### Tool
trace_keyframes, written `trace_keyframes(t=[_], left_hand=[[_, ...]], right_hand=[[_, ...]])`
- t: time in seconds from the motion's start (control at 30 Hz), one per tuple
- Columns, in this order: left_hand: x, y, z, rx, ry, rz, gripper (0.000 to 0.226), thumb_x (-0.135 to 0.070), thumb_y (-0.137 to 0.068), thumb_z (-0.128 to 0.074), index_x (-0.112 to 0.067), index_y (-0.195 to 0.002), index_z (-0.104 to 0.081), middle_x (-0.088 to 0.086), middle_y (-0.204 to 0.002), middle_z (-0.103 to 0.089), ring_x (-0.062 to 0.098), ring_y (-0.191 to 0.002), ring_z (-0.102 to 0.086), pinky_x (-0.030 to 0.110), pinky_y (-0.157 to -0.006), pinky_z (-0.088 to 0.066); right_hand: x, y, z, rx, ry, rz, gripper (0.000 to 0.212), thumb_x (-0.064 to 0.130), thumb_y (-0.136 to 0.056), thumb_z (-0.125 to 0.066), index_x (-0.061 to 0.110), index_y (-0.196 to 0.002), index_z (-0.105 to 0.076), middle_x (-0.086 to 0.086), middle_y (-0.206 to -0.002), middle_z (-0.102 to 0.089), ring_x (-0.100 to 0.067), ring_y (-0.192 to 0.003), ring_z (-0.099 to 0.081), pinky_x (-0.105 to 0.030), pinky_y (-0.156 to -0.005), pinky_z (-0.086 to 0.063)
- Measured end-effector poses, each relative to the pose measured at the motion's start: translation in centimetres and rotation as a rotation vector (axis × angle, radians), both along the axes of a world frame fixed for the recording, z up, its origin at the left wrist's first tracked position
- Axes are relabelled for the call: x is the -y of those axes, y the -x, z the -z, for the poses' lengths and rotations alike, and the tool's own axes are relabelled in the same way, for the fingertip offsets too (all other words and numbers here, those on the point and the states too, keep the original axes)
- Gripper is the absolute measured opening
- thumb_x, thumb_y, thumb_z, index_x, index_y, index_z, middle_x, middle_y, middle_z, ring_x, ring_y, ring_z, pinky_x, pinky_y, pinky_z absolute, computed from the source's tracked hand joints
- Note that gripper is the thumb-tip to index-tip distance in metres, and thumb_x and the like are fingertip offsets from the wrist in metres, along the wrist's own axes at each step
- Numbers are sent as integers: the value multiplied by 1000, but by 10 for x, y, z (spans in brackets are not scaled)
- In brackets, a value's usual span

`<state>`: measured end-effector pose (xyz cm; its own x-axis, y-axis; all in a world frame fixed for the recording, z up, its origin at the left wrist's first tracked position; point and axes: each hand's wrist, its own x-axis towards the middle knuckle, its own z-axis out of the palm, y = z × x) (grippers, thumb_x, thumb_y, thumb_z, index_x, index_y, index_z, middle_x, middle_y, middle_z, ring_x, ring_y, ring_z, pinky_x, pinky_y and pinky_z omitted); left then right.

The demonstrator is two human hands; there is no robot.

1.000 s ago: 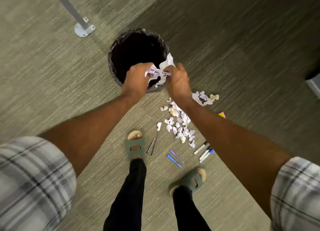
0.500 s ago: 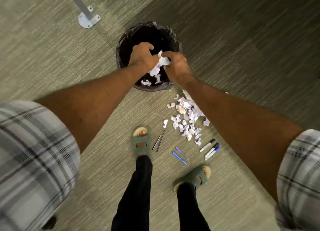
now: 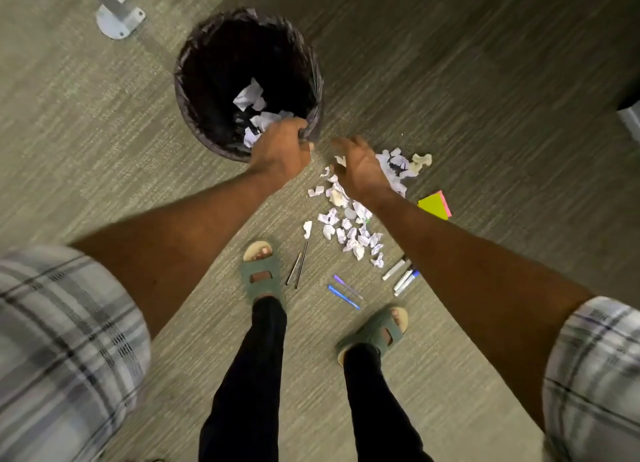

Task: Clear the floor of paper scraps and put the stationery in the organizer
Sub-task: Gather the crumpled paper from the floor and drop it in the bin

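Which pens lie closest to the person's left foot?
The two thin dark pens, just beside the left sandal. The blue and purple pens and the white markers lie farther right.

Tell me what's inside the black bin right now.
Crumpled white paper scraps lie in the bin, toward its near side. The left hand covers the near rim, and the dark interior hides anything else.

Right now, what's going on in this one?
A person stands over a lined bin that holds some paper scraps. The left hand is at its rim, grip unclear; the right hand hangs open above the scrap pile on the carpet. Pens, markers and sticky notes also lie there. No organizer is in view.
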<state>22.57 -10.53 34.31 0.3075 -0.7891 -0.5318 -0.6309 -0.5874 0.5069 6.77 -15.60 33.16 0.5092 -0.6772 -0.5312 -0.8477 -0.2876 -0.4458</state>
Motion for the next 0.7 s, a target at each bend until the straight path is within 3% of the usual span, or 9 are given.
trace_keyframes(t=[0.07,0.2,0.43,0.7], left_hand=[[-7,26,8,27,-13,67,47,-22,-94,-63,-16,-140,-54,12,-133,-64,31,-123,-60,43,-104,-50],[-22,77,31,74,-69,179,57,-23,-95,-63,-16,-148,-44,12,-147,-53,31,-136,-50,43,-112,-41],[-47,148,87,71,-46,296,50,-20,-90,-64,-13,-139,-53,12,-140,-58,33,-131,-52,42,-108,-42],[-51,207,183,58,-146,352,61,-26,-94,-60,-15,-150,-39,9,-154,-43,29,-144,-39,46,-118,-33]], right_hand=[[-10,31,7,-5,0,-5,50,10,-97,-53,12,-146,-43,-16,-148,-41,-29,-138,-41,-27,-118,-28],[-28,89,32,-68,-7,-4,51,7,-94,-54,13,-144,-44,-19,-153,-34,-34,-140,-36,-36,-117,-34],[-56,169,91,-142,17,-3,56,14,-93,-60,17,-146,-41,-17,-155,-31,-34,-142,-33,-41,-117,-35],[-59,234,180,-149,6,37,61,18,-91,-67,18,-147,-41,-15,-157,-28,-31,-144,-29,-33,-120,-27]])
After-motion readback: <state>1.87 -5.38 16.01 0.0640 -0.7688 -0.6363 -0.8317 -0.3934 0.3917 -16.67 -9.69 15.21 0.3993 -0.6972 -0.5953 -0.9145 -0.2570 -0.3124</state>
